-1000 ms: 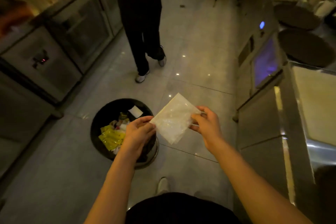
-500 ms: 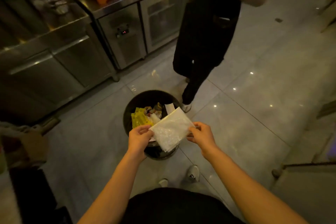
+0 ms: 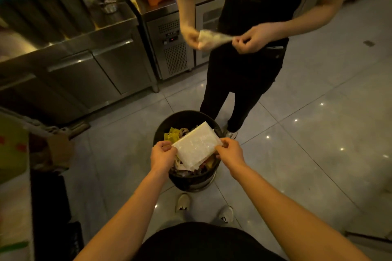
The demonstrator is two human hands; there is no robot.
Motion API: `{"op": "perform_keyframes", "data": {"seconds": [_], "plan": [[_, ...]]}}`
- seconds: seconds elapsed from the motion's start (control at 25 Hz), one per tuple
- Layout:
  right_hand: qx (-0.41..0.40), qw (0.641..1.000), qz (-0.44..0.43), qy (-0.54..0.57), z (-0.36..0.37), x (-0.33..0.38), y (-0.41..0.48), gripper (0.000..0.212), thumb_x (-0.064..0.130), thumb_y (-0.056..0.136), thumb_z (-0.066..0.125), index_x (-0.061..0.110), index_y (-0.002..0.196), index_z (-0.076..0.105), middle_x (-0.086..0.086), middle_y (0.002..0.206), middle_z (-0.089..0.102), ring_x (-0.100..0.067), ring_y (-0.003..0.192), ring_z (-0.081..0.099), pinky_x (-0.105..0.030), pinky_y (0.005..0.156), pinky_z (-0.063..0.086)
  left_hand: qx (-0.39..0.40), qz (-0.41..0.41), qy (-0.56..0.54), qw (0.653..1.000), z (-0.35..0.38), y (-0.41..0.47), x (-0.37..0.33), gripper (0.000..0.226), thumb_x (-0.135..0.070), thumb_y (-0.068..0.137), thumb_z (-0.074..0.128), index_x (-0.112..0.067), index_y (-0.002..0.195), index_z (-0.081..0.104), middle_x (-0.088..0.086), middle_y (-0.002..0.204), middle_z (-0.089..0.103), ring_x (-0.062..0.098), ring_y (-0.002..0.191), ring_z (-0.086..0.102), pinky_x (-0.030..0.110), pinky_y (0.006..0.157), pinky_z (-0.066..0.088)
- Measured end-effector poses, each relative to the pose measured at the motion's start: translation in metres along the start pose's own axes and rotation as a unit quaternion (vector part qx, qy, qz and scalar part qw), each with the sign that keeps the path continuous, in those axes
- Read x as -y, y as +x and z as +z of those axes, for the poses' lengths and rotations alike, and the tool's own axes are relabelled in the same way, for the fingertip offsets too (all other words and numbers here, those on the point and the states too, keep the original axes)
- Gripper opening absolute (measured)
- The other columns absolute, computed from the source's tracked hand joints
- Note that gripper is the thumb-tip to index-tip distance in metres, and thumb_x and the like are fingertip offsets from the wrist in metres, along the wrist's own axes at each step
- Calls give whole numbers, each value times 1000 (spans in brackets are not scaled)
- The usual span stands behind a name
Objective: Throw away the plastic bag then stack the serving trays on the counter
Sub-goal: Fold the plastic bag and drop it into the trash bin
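In the head view, the flat, translucent white plastic bag [image 3: 196, 148] is held level directly above the round black waste bin [image 3: 214, 172] that stands on the pale tiled floor [image 3: 307, 133]. The left hand [image 3: 162, 154] has its fingers pinched together on the bag's left corner, and the right hand [image 3: 228, 151] pinches the right edge, so both grips are closed on the bag and it hangs stretched between them. The bag looks very light, thin and limp; it sags slightly toward its near edge and would likely fold or drift if released from one side only. Its glossy film is probably slippery, so a pinch at corners or edges, as now, seems the sensible hold; it is not fragile. The bin is nearly full: yellow wrappers [image 3: 172, 135] lie at its far left, and mixed paper and food scraps, too dim to identify, show beneath the bag's near edge. Because the heap reaches close to the rim, a light bag could perch on top or slide off, so letting go over the middle seems wise. Just beyond the bin stands a second person in dark clothing [image 3: 244, 65], both hands working a crumpled piece of clear film [image 3: 212, 38]. Stainless steel under-counter cabinets [image 3: 101, 65] line the left. No serving trays are visible here, so the stacking step appears not yet begun.
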State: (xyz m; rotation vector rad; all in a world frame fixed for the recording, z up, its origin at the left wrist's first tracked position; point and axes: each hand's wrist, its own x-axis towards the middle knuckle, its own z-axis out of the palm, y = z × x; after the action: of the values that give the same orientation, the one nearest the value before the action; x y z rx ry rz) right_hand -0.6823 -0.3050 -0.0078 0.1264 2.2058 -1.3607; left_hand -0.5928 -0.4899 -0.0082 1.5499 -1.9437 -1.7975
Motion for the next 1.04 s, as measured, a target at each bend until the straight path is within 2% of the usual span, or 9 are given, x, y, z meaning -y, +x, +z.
{"op": "perform_keyframes", "data": {"seconds": [0.12, 0.24, 0.28, 0.36, 0.44, 0.56, 0.68, 0.84, 1.04], "plan": [[9, 1000, 0, -7, 15, 14, 8, 23, 16, 88, 59, 20, 111, 59, -9, 112, 66, -23, 97, 63, -47, 89, 55, 11, 13, 9, 1000, -5, 16, -5, 37, -13, 86, 64, -13, 122, 58, 4, 116, 63, 23, 102, 62, 38, 83, 55], [19, 998, 29, -46, 27, 17, 11, 54, 14, 89, 57, 13, 141, 42, -14, 135, 55, -29, 111, 56, -37, 91, 49, 32, 5, 37, 999, -12, 29, -5, 44, -21, 89, 62, -16, 131, 52, -1, 117, 54, 16, 96, 57, 26, 68, 47], [16, 997, 40, -66, 30, 17, 10, 57, 13, 89, 56, 11, 143, 38, -16, 135, 53, -32, 113, 55, -36, 89, 48, 40, -2, 41, 998, -14, 32, -2, 45, -22, 90, 61, -15, 133, 51, 0, 118, 55, 14, 91, 57, 24, 66, 45], [5, 995, 53, -82, 34, 15, 9, 48, 12, 88, 54, 11, 136, 45, -18, 127, 58, -33, 106, 56, -40, 89, 49, 49, -10, 49, 998, -18, 38, 4, 45, -24, 90, 61, -14, 133, 50, 4, 120, 59, 13, 87, 59, 26, 68, 45], [-1, 996, 56, -73, 37, 15, 8, 41, 13, 88, 53, 12, 129, 49, -17, 119, 61, -30, 100, 57, -43, 89, 52, 58, -10, 51, 997, -22, 44, 10, 42, -25, 90, 61, -14, 130, 52, 9, 124, 61, 18, 95, 61, 30, 73, 48], [-21, 997, 49, -60, 42, 18, 7, 43, 15, 90, 55, 13, 132, 47, -14, 120, 61, -29, 103, 58, -40, 88, 51, 81, 2, 58, 995, -26, 50, 11, 38, -28, 90, 59, -16, 126, 54, 10, 125, 61, 25, 108, 61, 35, 81, 51], [-42, 997, 36, -48, 43, 25, 3, 46, 20, 90, 57, 15, 134, 46, -15, 122, 61, -24, 94, 58, -39, 85, 51, 104, 52, 85, 990, -26, 51, 8, 36, -30, 91, 57, -18, 125, 56, 7, 121, 62, 23, 106, 61, 30, 76, 47], [-84, 995, 22, -41, 34, 22, -10, 51, 25, 92, 57, 16, 140, 41, -12, 134, 54, -29, 121, 55, -34, 91, 47, 155, 132, 116, 972, -15, 43, -1, 31, -32, 93, 56, -20, 122, 57, -1, 115, 61, 16, 106, 59, 28, 79, 48], [-163, 984, 12, -67, 8, 2, -44, 51, 28, 95, 53, 13, 141, 40, -13, 137, 52, -31, 126, 50, -36, 97, 43, 239, 240, 185, 923, 20, 10, -13, 31, -31, 94, 54, -19, 123, 56, -3, 116, 61, 11, 106, 57, 28, 87, 50]]}}
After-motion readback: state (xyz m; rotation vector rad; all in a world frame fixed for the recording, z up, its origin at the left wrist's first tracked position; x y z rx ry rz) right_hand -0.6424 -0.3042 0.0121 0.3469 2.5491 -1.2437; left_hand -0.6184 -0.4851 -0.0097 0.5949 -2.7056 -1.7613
